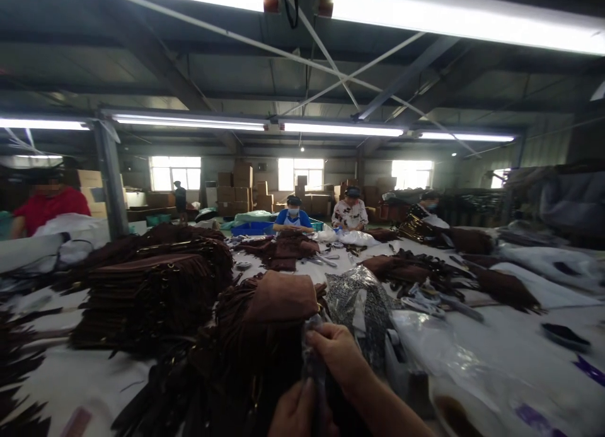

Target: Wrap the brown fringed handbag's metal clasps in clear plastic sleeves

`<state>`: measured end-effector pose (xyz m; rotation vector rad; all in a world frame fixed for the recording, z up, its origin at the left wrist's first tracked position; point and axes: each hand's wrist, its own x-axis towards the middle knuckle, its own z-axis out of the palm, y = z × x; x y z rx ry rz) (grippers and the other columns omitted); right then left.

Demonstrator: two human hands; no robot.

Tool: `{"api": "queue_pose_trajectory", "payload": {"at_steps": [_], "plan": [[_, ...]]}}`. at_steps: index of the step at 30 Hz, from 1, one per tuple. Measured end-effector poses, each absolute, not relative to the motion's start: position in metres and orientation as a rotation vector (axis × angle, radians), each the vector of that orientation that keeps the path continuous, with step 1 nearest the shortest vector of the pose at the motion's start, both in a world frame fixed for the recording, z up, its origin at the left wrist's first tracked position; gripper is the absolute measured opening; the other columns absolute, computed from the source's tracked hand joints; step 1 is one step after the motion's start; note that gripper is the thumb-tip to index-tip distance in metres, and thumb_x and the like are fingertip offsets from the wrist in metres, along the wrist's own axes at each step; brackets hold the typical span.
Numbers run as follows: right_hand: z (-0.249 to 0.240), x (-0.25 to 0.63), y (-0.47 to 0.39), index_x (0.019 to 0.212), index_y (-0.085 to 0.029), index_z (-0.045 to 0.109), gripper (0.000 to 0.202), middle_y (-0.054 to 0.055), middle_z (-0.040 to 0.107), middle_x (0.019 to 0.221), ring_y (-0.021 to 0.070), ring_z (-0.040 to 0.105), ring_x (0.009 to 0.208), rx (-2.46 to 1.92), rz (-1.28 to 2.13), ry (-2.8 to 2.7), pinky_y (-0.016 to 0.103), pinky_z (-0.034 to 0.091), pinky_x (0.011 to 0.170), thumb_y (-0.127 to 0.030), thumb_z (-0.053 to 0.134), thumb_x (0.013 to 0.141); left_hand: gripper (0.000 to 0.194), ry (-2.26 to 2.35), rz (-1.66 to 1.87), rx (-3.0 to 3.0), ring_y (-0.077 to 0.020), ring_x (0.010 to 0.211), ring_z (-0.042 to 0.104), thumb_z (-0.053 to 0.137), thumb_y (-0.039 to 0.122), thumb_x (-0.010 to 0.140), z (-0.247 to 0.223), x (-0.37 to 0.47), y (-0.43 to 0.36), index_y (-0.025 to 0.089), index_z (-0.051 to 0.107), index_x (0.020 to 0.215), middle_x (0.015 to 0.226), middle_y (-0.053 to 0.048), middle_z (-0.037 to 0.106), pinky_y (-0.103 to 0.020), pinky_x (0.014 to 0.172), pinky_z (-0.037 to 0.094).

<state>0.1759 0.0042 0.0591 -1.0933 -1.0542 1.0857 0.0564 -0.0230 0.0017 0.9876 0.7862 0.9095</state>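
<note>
My right hand [336,355] grips the top of a clear plastic bag [316,361] at the near edge of the table. My left hand [297,413] is just below it, closed on the lower part of the same bag. What is inside the bag is too dark to tell. Right behind my hands lies a pile of brown fringed bags [265,317]. A clear bag of small dark pieces [362,301] stands just right of the pile.
A tall stack of brown fringed pieces [151,285] sits at left on the white table [515,342]. More brown piles and loose plastic lie to the right. Three people work at the far end, one in red at left. Cardboard boxes stand by the back windows.
</note>
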Motion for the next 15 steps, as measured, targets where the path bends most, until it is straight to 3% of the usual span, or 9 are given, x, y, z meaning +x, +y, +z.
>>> {"api": "queue_pose_trajectory", "payload": {"at_steps": [10, 15], "plan": [[0.059, 0.175, -0.004, 0.058, -0.013, 0.061, 0.040, -0.004, 0.048, 0.046, 0.0067, 0.036, 0.045, -1.176, 1.037, -1.081, 0.022, 0.027, 0.044, -0.050, 0.074, 0.065, 0.062, 0.730, 0.987, 0.948, -0.0091, 0.047, 0.051, 0.071, 0.073, 0.059, 0.019, 0.063, -0.010, 0.014, 0.057, 0.069, 0.056, 0.002, 0.055, -0.023, 0.050, 0.043], [0.056, 0.177, -0.003, 0.062, -0.013, 0.060, 0.045, -0.004, 0.050, 0.047, 0.0071, 0.038, 0.042, -1.178, 1.090, -1.064, 0.021, 0.028, 0.042, -0.056, 0.074, 0.064, 0.064, 0.753, 0.959, 1.031, -0.0070, 0.038, 0.038, 0.064, 0.079, 0.062, 0.018, 0.063, -0.008, 0.017, 0.056, 0.075, 0.049, 0.006, 0.047, -0.021, 0.038, 0.032]]}}
